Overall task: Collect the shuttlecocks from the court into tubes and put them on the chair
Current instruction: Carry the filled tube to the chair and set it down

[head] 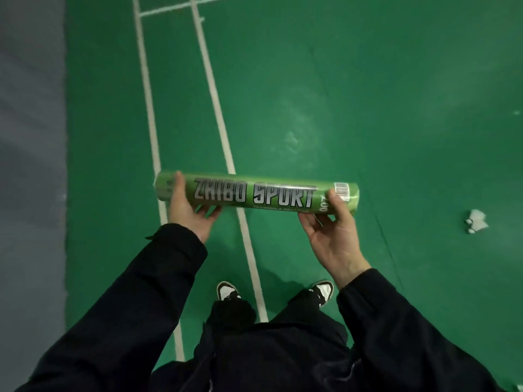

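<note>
I hold a green shuttlecock tube (pixel 254 193) level in front of me, printed "ZHIBO SPORT" in silver letters. My left hand (pixel 189 210) grips its left end from below, thumb over the top. My right hand (pixel 334 233) grips the right end near the barcode label. Both ends of the tube look capped. A small clump of white shuttlecocks (pixel 477 221) lies on the green court floor to my right, well apart from the tube. A tiny white speck (pixel 516 112) lies farther off at the right edge; I cannot tell what it is.
Green court floor (pixel 368 94) spreads ahead and to the right, crossed by two white lines (pixel 215 108) running away from me. A grey floor strip (pixel 31 137) borders the court on the left. My shoes (pixel 226 291) straddle one line.
</note>
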